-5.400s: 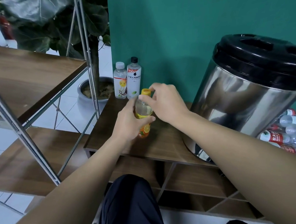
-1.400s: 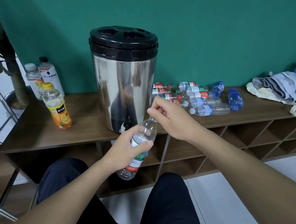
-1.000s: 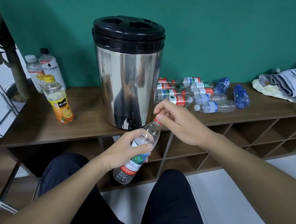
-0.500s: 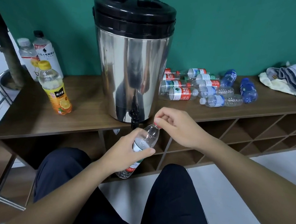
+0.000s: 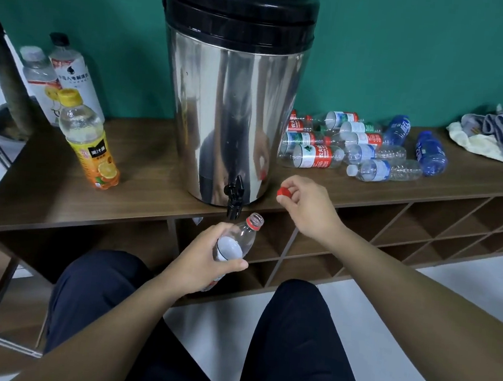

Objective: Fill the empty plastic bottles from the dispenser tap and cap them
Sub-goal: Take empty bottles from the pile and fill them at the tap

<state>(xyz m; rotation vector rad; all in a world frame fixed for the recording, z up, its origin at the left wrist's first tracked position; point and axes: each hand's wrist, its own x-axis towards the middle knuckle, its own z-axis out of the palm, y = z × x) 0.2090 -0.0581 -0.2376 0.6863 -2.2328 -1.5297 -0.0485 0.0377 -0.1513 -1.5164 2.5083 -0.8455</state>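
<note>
With the bottle (image 5: 237, 240) open-mouthed in the left hand's (image 5: 206, 262) grip, near and just right of the tap (image 5: 235, 195), and the right hand (image 5: 303, 202) pinching the cap (image 5: 283, 191): a misaligned mouth would spill past the worktop (image 5: 139, 192) edge.

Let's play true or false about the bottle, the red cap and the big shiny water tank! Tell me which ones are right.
1. The clear plastic bottle in the left hand has its cap on. False: its neck is open.
2. The right hand pinches the small red cap. True.
3. The orange juice bottle with the yellow cap lies on its side. False: it stands upright.
4. The black tap sits at the bottom of the shiny steel dispenser. True.
5. The empty bottles right of the dispenser stand upright. False: they lie down.
</note>
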